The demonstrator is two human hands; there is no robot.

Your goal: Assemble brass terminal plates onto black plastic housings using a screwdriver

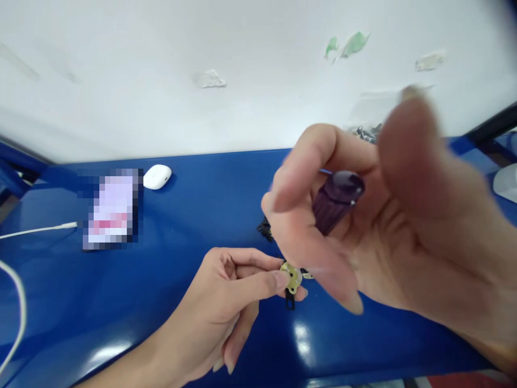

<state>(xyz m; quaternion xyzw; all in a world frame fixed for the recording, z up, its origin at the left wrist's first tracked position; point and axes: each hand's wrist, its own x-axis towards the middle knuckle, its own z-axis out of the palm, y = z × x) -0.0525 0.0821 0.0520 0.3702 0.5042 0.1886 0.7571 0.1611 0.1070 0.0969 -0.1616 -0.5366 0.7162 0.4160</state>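
Note:
In the head view my left hand (pixel 238 291) pinches a small yellowish plate with holes (pixel 293 278) between thumb and fingers, low over the table. A black slotted piece (pixel 290 300) sticks out below the plate. Close to the camera, my right hand (pixel 388 231) has its fingers curled round a dark purple screwdriver handle (pixel 337 202); its thumb is raised off the handle. The rounded end of the handle points up toward me, and the shaft and tip are hidden behind the hand. Small black parts (pixel 265 229) lie on the table beyond my left hand, partly covered by my right fingers.
On the blue table (pixel 202 210) lie a phone with a blurred-out screen (pixel 111 210) and a white earbud case (pixel 157 177). A white cable (pixel 44 230) runs to the phone. A clear bag of dark small parts (pixel 367 132) rests by the white wall (pixel 258 108), behind my right hand.

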